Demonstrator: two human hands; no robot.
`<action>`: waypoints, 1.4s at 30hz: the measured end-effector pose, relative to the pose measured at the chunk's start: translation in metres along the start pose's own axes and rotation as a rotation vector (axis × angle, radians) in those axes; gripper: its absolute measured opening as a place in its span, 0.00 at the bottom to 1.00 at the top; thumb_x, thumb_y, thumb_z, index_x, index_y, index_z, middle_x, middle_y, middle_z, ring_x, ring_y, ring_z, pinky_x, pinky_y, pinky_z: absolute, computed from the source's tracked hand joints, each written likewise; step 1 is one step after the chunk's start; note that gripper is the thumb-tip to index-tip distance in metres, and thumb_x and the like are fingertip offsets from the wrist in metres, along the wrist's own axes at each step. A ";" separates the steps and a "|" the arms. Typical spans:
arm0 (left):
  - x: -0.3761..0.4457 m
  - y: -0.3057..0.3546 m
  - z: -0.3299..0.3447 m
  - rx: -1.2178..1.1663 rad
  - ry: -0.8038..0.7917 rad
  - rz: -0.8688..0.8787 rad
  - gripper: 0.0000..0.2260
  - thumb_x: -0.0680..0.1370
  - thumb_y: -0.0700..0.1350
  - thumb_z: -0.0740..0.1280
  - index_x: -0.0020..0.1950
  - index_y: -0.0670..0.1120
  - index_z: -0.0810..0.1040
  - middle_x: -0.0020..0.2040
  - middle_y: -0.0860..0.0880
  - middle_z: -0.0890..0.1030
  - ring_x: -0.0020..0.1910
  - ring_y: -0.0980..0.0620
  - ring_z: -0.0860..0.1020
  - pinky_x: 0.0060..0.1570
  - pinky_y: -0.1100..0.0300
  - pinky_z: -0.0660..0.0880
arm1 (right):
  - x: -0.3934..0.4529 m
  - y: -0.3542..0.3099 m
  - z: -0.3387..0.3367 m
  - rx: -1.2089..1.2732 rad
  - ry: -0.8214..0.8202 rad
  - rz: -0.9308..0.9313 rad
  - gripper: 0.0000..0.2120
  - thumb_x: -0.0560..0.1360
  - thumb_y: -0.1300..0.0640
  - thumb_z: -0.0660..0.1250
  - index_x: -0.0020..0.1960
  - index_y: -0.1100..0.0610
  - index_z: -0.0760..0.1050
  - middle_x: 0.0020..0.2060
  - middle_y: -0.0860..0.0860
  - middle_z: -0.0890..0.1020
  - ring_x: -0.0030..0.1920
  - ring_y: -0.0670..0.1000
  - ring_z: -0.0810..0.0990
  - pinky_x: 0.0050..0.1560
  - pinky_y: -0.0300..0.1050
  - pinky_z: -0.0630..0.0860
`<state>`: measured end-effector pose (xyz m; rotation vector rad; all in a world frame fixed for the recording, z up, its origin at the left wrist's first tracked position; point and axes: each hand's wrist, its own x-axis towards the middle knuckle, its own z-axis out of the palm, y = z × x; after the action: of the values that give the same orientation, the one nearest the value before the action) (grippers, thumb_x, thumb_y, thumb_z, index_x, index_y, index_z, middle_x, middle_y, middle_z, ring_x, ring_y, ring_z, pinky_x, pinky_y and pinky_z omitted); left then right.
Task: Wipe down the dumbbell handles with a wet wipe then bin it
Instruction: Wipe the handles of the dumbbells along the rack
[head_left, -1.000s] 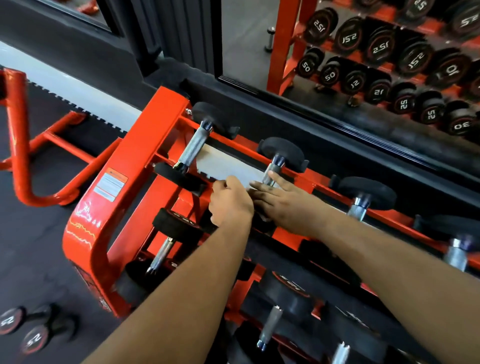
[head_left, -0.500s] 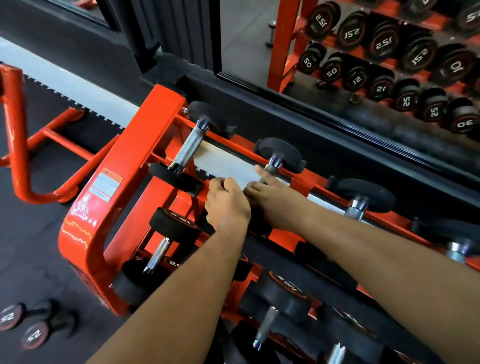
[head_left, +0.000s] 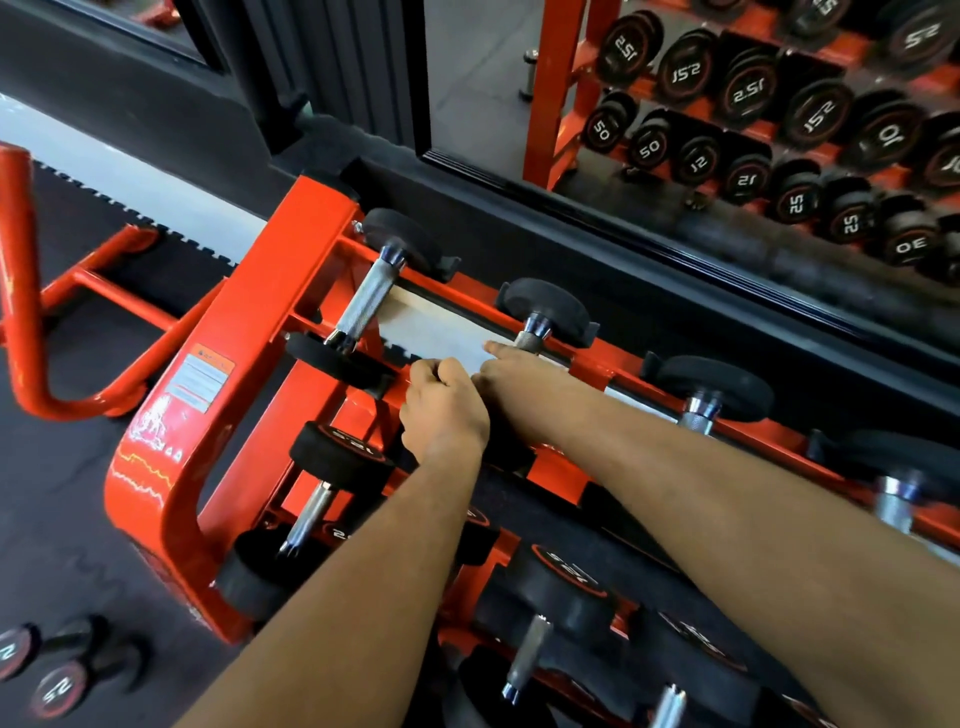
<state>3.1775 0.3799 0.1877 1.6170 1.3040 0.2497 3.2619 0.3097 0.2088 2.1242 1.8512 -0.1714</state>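
Right hand (head_left: 511, 376) has slid further up the second top-row handle (head_left: 531, 339) over the last second; fingers were spread flat, now only one fingertip shows beside the bare end by the far head, grip state unclear. Left hand (head_left: 444, 410) stays clenched just beside it, contents hidden. Wipe not visible, possibly under the hands. Judgement: wiping stroke near its end. First handle (head_left: 363, 301) bare on the rack (head_left: 249, 364); more handles remain.
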 end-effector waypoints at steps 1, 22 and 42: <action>0.000 -0.001 0.000 0.008 -0.003 -0.002 0.15 0.77 0.57 0.49 0.56 0.56 0.72 0.57 0.47 0.81 0.59 0.41 0.76 0.62 0.39 0.72 | -0.003 0.001 0.002 0.012 0.021 -0.009 0.11 0.77 0.60 0.59 0.54 0.54 0.79 0.48 0.50 0.81 0.55 0.54 0.80 0.77 0.59 0.56; 0.001 0.000 -0.002 0.029 -0.019 0.042 0.15 0.80 0.54 0.52 0.59 0.53 0.74 0.57 0.46 0.82 0.59 0.40 0.76 0.63 0.41 0.71 | -0.015 0.022 0.015 -0.016 0.157 0.040 0.11 0.80 0.51 0.59 0.55 0.49 0.79 0.46 0.50 0.80 0.53 0.56 0.80 0.71 0.59 0.65; 0.001 -0.002 -0.001 0.038 -0.034 0.067 0.18 0.79 0.55 0.51 0.61 0.53 0.75 0.54 0.47 0.81 0.57 0.41 0.76 0.62 0.40 0.71 | -0.040 0.035 0.024 -0.269 0.169 0.148 0.19 0.82 0.59 0.47 0.66 0.57 0.72 0.64 0.59 0.77 0.69 0.61 0.73 0.75 0.55 0.64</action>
<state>3.1761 0.3814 0.1859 1.6914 1.2370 0.2386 3.2930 0.2610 0.2038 2.1266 1.6844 0.2832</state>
